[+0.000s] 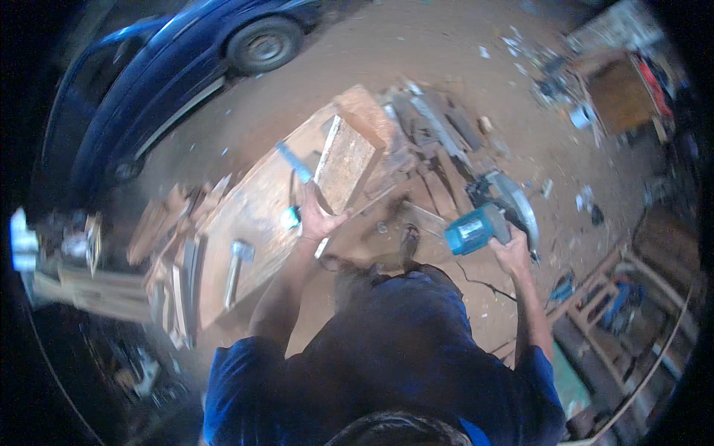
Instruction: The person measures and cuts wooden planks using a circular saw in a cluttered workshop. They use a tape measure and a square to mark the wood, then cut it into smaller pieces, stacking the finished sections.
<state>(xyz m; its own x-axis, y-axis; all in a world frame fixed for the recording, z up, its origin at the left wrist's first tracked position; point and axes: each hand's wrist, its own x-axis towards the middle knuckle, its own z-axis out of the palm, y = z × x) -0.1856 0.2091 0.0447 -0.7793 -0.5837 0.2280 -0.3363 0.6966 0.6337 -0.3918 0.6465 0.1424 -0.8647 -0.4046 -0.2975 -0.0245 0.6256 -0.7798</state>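
Note:
In my right hand (512, 251) is a teal circular saw (476, 229), gripped by its handle and held out to the right of the workbench, its round guard facing away to the right. My left hand (321, 217) is at the near end of a thick wooden board (346, 163), thumb and fingers spread apart against it. That board rests on the wooden bench top (256, 212). Beside my left fingers lies a blue strip-like tool (295, 162), its kind blurred. A small teal and white object (290, 217) sits by my wrist. Farther left lies a hammer (236, 271).
Offcuts and planks (439, 123) are heaped beyond the bench on the right. A cord (483, 282) runs below the saw. A blue vehicle (171, 67) stands at the far left. Wooden frames (595, 312) lie at the right, and a wooden box (617, 93) is at the far right.

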